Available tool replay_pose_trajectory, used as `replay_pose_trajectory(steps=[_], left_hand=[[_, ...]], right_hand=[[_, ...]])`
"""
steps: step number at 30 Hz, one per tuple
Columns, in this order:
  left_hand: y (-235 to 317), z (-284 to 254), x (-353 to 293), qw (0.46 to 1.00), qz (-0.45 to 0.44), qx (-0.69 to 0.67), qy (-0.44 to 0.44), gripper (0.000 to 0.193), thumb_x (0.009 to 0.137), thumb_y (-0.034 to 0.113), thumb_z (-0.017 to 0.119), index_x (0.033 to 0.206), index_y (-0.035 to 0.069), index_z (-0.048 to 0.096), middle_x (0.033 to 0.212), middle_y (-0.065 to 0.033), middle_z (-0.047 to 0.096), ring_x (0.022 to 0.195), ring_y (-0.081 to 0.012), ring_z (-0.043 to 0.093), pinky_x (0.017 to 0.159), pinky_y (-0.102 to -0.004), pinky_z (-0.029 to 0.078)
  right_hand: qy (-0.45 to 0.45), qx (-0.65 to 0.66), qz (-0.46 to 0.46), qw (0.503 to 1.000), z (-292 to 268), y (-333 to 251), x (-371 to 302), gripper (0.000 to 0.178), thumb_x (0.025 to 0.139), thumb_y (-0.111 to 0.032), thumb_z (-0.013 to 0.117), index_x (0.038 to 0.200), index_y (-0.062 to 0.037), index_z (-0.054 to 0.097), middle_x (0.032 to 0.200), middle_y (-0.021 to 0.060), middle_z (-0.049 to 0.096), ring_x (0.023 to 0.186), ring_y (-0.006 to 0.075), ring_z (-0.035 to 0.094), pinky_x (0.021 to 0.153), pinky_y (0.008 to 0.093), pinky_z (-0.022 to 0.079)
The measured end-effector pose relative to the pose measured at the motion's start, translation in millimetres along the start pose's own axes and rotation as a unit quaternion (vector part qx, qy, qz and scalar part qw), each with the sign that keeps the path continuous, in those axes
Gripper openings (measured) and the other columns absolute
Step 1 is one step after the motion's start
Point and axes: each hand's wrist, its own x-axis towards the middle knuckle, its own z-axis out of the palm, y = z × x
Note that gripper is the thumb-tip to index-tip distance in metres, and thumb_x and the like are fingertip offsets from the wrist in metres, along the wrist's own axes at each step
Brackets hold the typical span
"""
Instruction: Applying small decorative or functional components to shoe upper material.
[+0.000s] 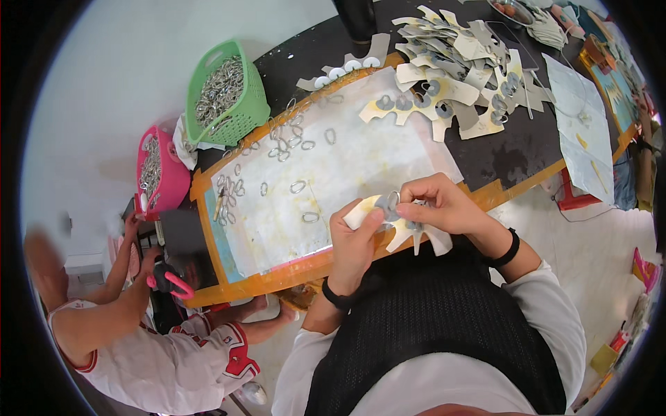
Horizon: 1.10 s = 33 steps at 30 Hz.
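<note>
Over the table's near edge, a cream cut-out piece with lobed edges and round grey patches (409, 239) is held between my two hands. My left hand (356, 239) is closed on its left end, thumb on top. A thin metal ring (394, 198) stands up on the piece, and my right hand (444, 206) pinches at it with thumb and forefinger. How the ring joins the patch is hidden by the fingers. Many loose metal rings (297, 187) lie scattered on the white sheet (277, 229) to the left.
A heap of similar cut-out pieces (458, 59) lies at the far right. Green (253, 97) and pink (173, 177) baskets full of metal parts stand at the left. Another person (139, 340) sits at the left. A pale sheet (579, 132) lies on the right side.
</note>
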Motion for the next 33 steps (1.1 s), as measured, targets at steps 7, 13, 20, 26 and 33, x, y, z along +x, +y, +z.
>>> replay_pose_trajectory(steps=[7, 13, 20, 26, 33], left_hand=[[-32, -6, -5, 0.998, 0.046, 0.038, 0.018, 0.013, 0.086, 0.000, 0.067, 0.097, -0.001, 0.060, 0.087, -0.0071, 0.067, 0.078, -0.0151, 0.068, 0.071, -0.0267, 0.054], [-26, -7, 1, 0.995, -0.025, 0.091, -0.009, 0.021, 0.086, -0.001, 0.067, 0.103, 0.003, 0.055, 0.098, -0.0111, 0.066, 0.079, -0.0171, 0.067, 0.071, -0.0301, 0.058], [-23, -15, -4, 0.992, 0.103, 0.067, 0.007, 0.057, 0.086, 0.002, 0.067, 0.134, 0.007, 0.037, 0.121, -0.0154, 0.055, 0.095, -0.0191, 0.063, 0.075, -0.0267, 0.053], [-36, -33, -9, 0.848, 0.194, 0.493, -0.031, 0.025, 0.084, -0.007, 0.064, 0.108, -0.001, 0.060, 0.098, -0.0096, 0.061, 0.077, -0.0097, 0.061, 0.067, -0.0189, 0.047], [-32, -37, -10, 0.762, 0.299, 0.574, 0.016, 0.026, 0.080, -0.006, 0.066, 0.105, -0.001, 0.062, 0.102, -0.0145, 0.062, 0.093, -0.0257, 0.060, 0.081, -0.0309, 0.048]], right_hand=[[0.053, -0.052, 0.059, 0.995, -4, 0, 2, 0.024, 0.093, -0.018, 0.063, 0.077, 0.0004, 0.060, 0.067, -0.0045, 0.051, 0.067, 0.0024, 0.042, 0.055, 0.0223, 0.037], [0.025, 0.051, 0.093, 0.994, -20, -4, -6, 0.012, 0.093, -0.010, 0.059, 0.103, -0.0038, 0.057, 0.082, -0.0018, 0.057, 0.074, 0.0032, 0.049, 0.060, 0.0226, 0.039], [-0.108, -0.322, 0.086, 0.936, -27, -18, -16, 0.039, 0.084, -0.002, 0.058, 0.122, -0.0090, 0.048, 0.094, 0.0138, 0.062, 0.080, 0.0302, 0.060, 0.072, 0.0379, 0.044], [0.040, -0.593, -0.097, 0.799, -18, 11, -22, 0.040, 0.080, -0.008, 0.063, 0.118, -0.0056, 0.053, 0.102, 0.0091, 0.062, 0.102, 0.0282, 0.056, 0.089, 0.0425, 0.040], [0.109, -0.487, -0.122, 0.858, -9, 38, -54, 0.032, 0.076, -0.005, 0.069, 0.107, -0.0042, 0.059, 0.097, 0.0081, 0.062, 0.097, 0.0265, 0.057, 0.085, 0.0386, 0.043]])
